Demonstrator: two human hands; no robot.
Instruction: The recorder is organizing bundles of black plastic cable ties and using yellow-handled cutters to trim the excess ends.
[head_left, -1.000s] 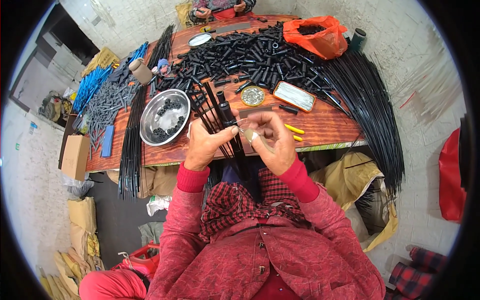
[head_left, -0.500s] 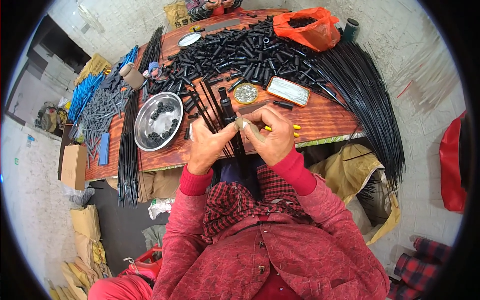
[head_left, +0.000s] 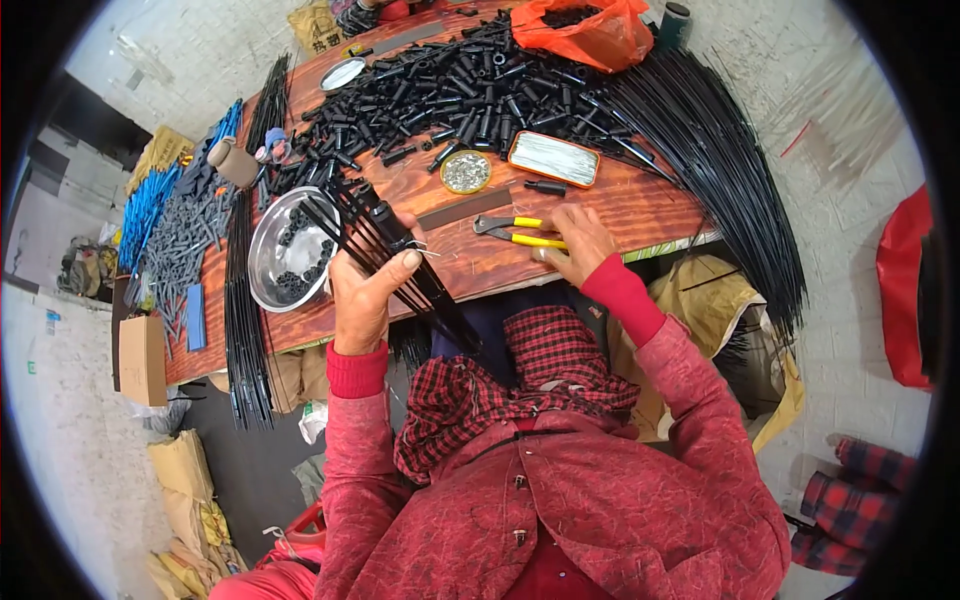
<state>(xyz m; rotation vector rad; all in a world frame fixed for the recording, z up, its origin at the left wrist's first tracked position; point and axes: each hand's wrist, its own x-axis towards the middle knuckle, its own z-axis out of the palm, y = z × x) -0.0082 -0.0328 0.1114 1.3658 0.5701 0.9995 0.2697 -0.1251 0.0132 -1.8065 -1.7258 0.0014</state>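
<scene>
My left hand [head_left: 362, 300] is closed around a bundle of thin black rods [head_left: 436, 298], held tilted over the table's front edge. A black tubular fitting [head_left: 384, 218] is at the bundle's upper end, and a short thin pale wire [head_left: 427, 251] sticks out beside my thumb. My right hand [head_left: 580, 242] has its fingers on the yellow handles of a pair of end-cutting pliers [head_left: 492, 226]. The jaws point left toward the bundle, apart from it, and the handles are spread. My right fingertips are partly hidden.
Before me on the wooden table [head_left: 640, 215] are a clear bowl [head_left: 262, 255] of black parts, a round tin [head_left: 466, 172] of small metal pieces and a tray [head_left: 553, 160] of thin wires. Black tubes [head_left: 430, 95] heap behind; long black rods [head_left: 715, 150] overhang the right edge.
My hands have moved apart. My right hand has left the bundle's fitting and gone right to the pliers; my left hand has shifted left with the bundle, now more tilted.
</scene>
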